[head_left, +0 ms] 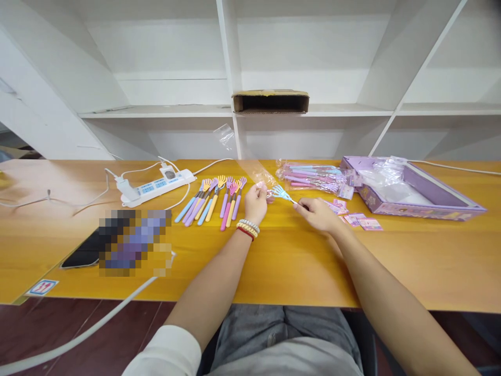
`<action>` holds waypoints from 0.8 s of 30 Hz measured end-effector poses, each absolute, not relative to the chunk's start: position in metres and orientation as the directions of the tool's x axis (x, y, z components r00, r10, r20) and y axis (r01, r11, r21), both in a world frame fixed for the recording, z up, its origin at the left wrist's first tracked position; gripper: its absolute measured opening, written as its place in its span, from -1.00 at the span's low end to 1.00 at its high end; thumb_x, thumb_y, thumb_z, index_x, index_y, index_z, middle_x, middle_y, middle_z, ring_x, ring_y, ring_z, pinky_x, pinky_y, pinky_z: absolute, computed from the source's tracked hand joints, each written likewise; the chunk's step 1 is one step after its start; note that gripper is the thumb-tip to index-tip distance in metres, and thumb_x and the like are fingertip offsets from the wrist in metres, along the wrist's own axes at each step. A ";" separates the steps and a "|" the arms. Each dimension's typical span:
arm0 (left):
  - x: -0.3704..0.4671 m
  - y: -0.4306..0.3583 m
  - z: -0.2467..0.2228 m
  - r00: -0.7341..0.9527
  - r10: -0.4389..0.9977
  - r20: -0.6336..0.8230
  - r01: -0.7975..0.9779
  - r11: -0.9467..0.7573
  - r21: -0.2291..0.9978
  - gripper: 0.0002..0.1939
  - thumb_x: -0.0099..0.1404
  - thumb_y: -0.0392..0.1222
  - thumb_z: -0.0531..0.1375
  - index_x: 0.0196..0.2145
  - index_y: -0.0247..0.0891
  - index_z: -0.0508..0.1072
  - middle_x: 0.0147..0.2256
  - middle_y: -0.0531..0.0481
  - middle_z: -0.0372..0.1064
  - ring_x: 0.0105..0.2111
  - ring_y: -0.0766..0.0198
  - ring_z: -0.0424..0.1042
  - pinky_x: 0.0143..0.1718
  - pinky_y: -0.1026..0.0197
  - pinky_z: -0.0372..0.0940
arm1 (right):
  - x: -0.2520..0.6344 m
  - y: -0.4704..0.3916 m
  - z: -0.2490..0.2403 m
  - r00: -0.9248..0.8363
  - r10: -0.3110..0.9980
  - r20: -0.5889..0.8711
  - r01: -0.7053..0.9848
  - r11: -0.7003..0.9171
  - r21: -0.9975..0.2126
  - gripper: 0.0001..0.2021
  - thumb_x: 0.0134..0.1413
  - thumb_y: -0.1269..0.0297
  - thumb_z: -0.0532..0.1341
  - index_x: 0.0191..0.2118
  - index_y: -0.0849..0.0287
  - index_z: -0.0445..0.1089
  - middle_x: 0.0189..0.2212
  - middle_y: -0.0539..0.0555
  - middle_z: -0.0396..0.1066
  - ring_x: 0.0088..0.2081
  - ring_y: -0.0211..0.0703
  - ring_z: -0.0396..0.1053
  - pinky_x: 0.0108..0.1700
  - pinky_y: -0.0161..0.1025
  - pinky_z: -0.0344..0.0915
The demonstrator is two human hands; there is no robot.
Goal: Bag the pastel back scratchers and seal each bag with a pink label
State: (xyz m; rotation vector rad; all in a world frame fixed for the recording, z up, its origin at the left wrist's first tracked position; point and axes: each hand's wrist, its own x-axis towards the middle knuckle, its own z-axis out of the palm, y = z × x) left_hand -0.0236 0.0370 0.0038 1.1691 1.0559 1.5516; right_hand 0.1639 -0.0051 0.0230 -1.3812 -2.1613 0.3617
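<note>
Currently, one blue-pronged stick [282,192] is hovering above the table [289,266], gripped by the right hand [319,213], its long axis slanting left and slightly far, prongs pointing toward one clear bag [255,169] that the left hand [256,203] is pinching. Roughly ten loose sticks [212,209] are lying left; bagged sticks [309,175] and one purple tray [422,209] are sitting right.

The one camera is worn on the head and looks forward and down over the lap [252,334] at the bottom centre. The left hand [256,202] and right hand [317,213] show near the middle, small in the wide view. The table [285,261] runs across the whole width, and white shelves [313,52] face the camera along the top.
</note>
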 end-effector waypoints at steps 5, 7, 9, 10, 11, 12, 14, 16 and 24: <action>-0.021 0.034 0.006 -0.132 0.974 0.184 -0.130 -0.201 0.971 -0.77 0.19 -0.07 0.13 -0.32 -0.31 0.32 -0.39 -0.06 0.39 -0.53 0.30 0.42 -0.52 0.26 0.30 | 0.161 -0.005 0.021 -0.333 0.900 0.280 0.765 0.431 -0.478 -0.63 0.13 0.05 -0.04 -0.57 0.17 0.21 -0.66 -0.03 0.21 -0.60 -0.29 0.09 -0.50 -0.30 -0.11; -0.020 0.032 0.008 -0.092 0.980 0.176 -0.123 -0.186 0.975 -0.76 0.20 -0.07 0.13 -0.31 -0.32 0.32 -0.34 -0.09 0.40 -0.52 0.30 0.42 -0.54 0.27 0.30 | 0.160 -0.006 0.021 -0.338 0.901 0.272 0.765 0.431 -0.478 -0.63 0.14 0.06 -0.05 -0.55 0.16 0.21 -0.64 -0.02 0.23 -0.58 -0.28 0.11 -0.49 -0.30 -0.09; -0.018 0.029 0.011 -0.048 0.983 0.179 -0.137 -0.184 0.973 -0.75 0.19 -0.05 0.12 -0.30 -0.32 0.32 -0.30 -0.11 0.41 -0.50 0.30 0.43 -0.56 0.29 0.29 | 0.159 -0.006 0.021 -0.342 0.903 0.262 0.761 0.429 -0.487 -0.64 0.16 0.06 -0.07 -0.53 0.16 0.21 -0.61 -0.01 0.25 -0.56 -0.27 0.13 -0.48 -0.31 -0.07; -0.017 0.027 0.012 -0.031 0.983 0.182 -0.153 -0.185 0.971 -0.74 0.19 -0.04 0.12 -0.29 -0.32 0.32 -0.29 -0.11 0.41 -0.50 0.31 0.44 -0.57 0.31 0.29 | 0.159 -0.006 0.022 -0.342 0.903 0.259 0.756 0.428 -0.495 -0.64 0.16 0.07 -0.08 -0.52 0.16 0.21 -0.60 -0.01 0.26 -0.55 -0.27 0.15 -0.47 -0.31 -0.06; -0.017 0.026 0.013 -0.019 0.983 0.183 -0.172 -0.184 0.968 -0.73 0.19 -0.04 0.12 -0.28 -0.31 0.31 -0.29 -0.10 0.41 -0.49 0.32 0.44 -0.57 0.32 0.29 | 0.159 -0.006 0.022 -0.342 0.904 0.258 0.751 0.428 -0.503 -0.64 0.17 0.07 -0.09 -0.51 0.16 0.20 -0.59 -0.01 0.27 -0.54 -0.26 0.16 -0.46 -0.31 -0.06; -0.017 0.025 0.014 -0.011 0.983 0.182 -0.193 -0.180 0.964 -0.73 0.19 -0.03 0.12 -0.28 -0.31 0.31 -0.30 -0.10 0.41 -0.49 0.32 0.44 -0.56 0.32 0.30 | 0.159 -0.006 0.022 -0.341 0.903 0.260 0.746 0.428 -0.510 -0.64 0.18 0.07 -0.09 -0.51 0.16 0.20 -0.58 -0.01 0.27 -0.53 -0.26 0.17 -0.46 -0.31 -0.05; -0.016 0.023 0.016 0.001 0.985 0.173 -0.239 -0.168 0.956 -0.73 0.18 -0.04 0.13 -0.26 -0.30 0.30 -0.31 -0.08 0.41 -0.48 0.32 0.44 -0.55 0.32 0.32 | 0.159 -0.005 0.023 -0.340 0.901 0.269 0.738 0.433 -0.518 -0.65 0.18 0.08 -0.09 -0.50 0.16 0.21 -0.57 0.00 0.28 -0.51 -0.25 0.18 -0.45 -0.31 -0.03; -0.016 0.022 0.017 0.018 0.987 0.160 -0.283 -0.148 0.948 -0.72 0.17 -0.04 0.15 -0.27 -0.30 0.30 -0.33 -0.07 0.41 -0.47 0.32 0.45 -0.53 0.32 0.33 | 0.159 -0.005 0.023 -0.341 0.898 0.278 0.736 0.439 -0.515 -0.65 0.18 0.08 -0.09 -0.49 0.16 0.21 -0.57 0.00 0.29 -0.51 -0.25 0.17 -0.44 -0.31 -0.03; -0.015 0.017 0.020 0.181 0.975 0.129 -0.410 -0.045 0.911 -0.73 0.16 -0.04 0.17 -0.29 -0.30 0.33 -0.31 -0.08 0.40 -0.37 0.27 0.47 -0.47 0.32 0.32 | 0.159 -0.007 0.025 -0.348 0.885 0.309 0.720 0.464 -0.516 -0.68 0.17 0.11 -0.06 -0.47 0.16 0.25 -0.57 -0.01 0.29 -0.52 -0.26 0.16 -0.44 -0.32 -0.03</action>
